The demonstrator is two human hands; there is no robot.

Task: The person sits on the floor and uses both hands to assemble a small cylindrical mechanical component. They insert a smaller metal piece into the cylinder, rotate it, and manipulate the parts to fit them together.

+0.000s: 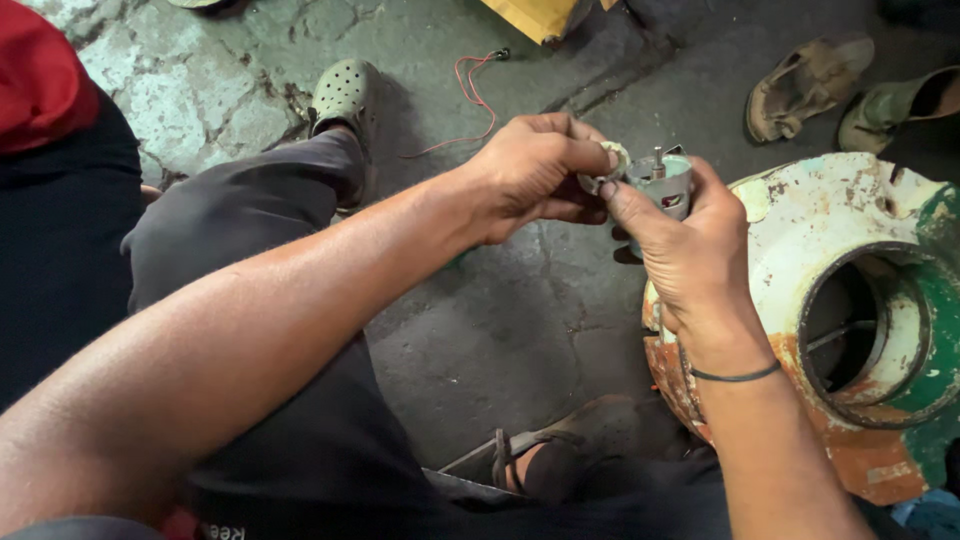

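Hands: I see both raised over the concrete floor [520, 330], meeting at frame centre.
Right hand [690, 255]: closed around a small grey cylindrical motor [665, 183], shaft pointing up.
Left hand [535, 175]: fingertips pinched on a pale ring-shaped part [610, 165], touching the motor's top edge.
Motor position: held in the air, just left of a rusty white-and-green metal housing [850, 310] with a round opening.
Around: thin red wire [475, 95] on the floor beyond my hands; worn sandals [805, 85] at upper right; a grey clog [345, 95] on the far foot.
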